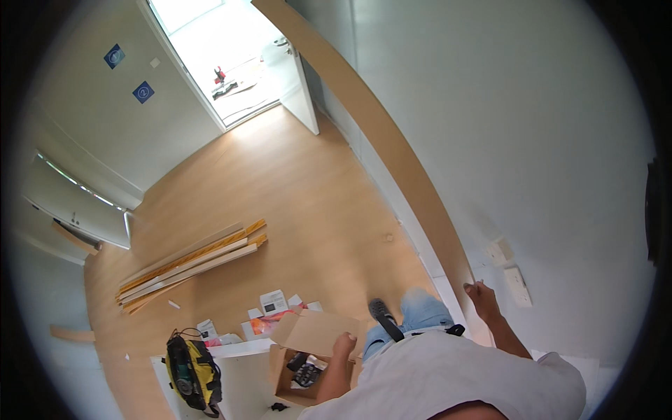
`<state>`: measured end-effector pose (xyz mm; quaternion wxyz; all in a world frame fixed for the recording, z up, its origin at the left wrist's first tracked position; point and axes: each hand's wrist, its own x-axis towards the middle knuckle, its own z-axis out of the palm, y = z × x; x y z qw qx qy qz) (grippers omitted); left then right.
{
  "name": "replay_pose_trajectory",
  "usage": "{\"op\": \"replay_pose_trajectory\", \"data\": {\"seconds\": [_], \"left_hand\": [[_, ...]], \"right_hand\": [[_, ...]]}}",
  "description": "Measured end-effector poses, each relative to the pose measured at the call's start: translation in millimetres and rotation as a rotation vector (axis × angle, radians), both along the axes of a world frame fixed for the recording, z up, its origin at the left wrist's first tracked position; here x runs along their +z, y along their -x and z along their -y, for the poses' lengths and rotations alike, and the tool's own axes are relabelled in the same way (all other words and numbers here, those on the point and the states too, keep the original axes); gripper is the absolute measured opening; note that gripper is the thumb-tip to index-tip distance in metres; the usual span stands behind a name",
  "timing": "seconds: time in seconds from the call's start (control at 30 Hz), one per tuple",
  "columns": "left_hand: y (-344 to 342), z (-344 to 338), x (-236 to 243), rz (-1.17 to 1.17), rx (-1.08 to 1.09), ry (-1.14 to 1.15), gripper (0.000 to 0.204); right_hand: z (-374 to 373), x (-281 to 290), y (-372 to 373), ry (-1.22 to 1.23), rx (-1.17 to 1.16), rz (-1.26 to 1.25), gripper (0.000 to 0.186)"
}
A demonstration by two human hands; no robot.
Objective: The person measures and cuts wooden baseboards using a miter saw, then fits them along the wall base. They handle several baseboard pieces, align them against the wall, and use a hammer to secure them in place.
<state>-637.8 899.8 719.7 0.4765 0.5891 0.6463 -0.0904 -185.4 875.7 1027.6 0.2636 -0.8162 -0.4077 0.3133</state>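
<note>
Cardboard box (318, 332): lid folded back, at the person's left side, against or partly over a white cabinet (243, 381); the support under it is not clear. Inside, dark parts, some in clear wrap (306, 372).

Left hand (344, 345) at the lid's near edge, fingers curled. Cannot tell whether they pinch the cardboard or only rest there. A tug on that flap could tip the box, if its footing is poor, and spill the loose parts.

Right hand (483, 299) at the near end of a long wood-toned board (425, 192) running beside the wall towards the doorway. Fingers bent in, tips at the board's edge; grip, if any, hidden. Cannot tell if the board is fixed. If loose, one hand at one end is poor control of such length: the far end could swing, scrape the wall or catch the door (297, 94). White wall socket (518, 285) just beside the right hand; a sideways slip could knock it.

Attention split between two sides; either hold might slacken unnoticed.

Further out: yellow-and-black tool bag (192, 371) at the cabinet's edge, liable to slide if jolted. Planks (192, 266) on the floor beyond, a trip risk if crossed.
</note>
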Motion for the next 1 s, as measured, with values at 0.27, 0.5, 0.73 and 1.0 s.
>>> {"op": "replay_pose_trajectory", "data": {"seconds": [0.27,0.5,0.73,1.0], "left_hand": [[63.7,-15.8,-68.7,0.371,0.013,0.31,0.039],[85.3,-168.3,-6.8,0.333,0.411,0.374,0.037],[73.6,-479.7,120.8,0.53,1.16,-0.188,0.035],[183.2,-602.4,-2.0,0.388,1.001,0.121,0.035]], "right_hand": [[-218.0,-52.4,15.9,-0.043,0.146,-0.088,0.042],[-461.0,-89.9,39.2,0.03,0.207,-0.144,0.05],[-674.9,-115.2,64.2,-0.02,0.297,-0.124,0.069],[-905.7,-111.7,153.8,-0.021,0.301,-0.173,0.07]]}}
